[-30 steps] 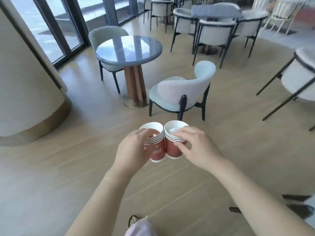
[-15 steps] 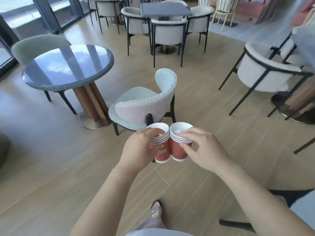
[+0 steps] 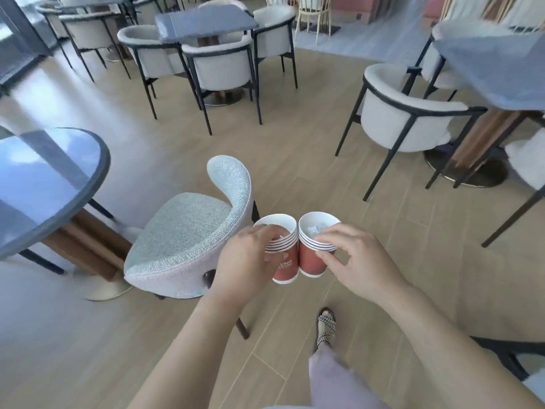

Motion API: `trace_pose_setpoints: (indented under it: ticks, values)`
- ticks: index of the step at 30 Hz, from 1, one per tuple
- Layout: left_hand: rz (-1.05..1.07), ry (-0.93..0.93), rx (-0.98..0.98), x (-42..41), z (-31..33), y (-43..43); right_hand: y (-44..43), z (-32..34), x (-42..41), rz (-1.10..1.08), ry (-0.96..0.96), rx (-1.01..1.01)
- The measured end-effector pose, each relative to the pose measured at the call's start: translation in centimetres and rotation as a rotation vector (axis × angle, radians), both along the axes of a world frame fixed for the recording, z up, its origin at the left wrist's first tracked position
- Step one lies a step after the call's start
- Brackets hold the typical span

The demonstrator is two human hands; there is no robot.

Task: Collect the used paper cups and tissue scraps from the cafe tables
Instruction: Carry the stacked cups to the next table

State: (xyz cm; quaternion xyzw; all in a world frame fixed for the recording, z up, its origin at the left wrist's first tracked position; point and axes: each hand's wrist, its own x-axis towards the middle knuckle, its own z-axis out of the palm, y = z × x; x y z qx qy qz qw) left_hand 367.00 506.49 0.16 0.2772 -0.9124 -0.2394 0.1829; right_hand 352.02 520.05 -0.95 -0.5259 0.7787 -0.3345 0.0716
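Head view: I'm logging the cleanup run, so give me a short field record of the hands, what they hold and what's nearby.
left hand: grips left stack of red paper cups
right hand: pinches right stack near its rims
stacks: upright, side by side, touching
tissue: crumpled, inside the top cup of the right stack
nearby: chair and round table, both to the left
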Motion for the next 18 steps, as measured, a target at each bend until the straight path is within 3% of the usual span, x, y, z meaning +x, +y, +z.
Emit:
trace_pose_setpoints:
  ticks: [10, 18]
  values:
    - [-0.038, -0.018, -0.059, -22.1, 0.7, -10.3, -9.9, 0.0, -22.2, -0.030, -0.010, -0.050]
    - [0.010, -0.039, -0.077, -34.0, -0.5, -17.0, -16.8, -1.6, -34.4, -0.067, -0.079, -0.118]
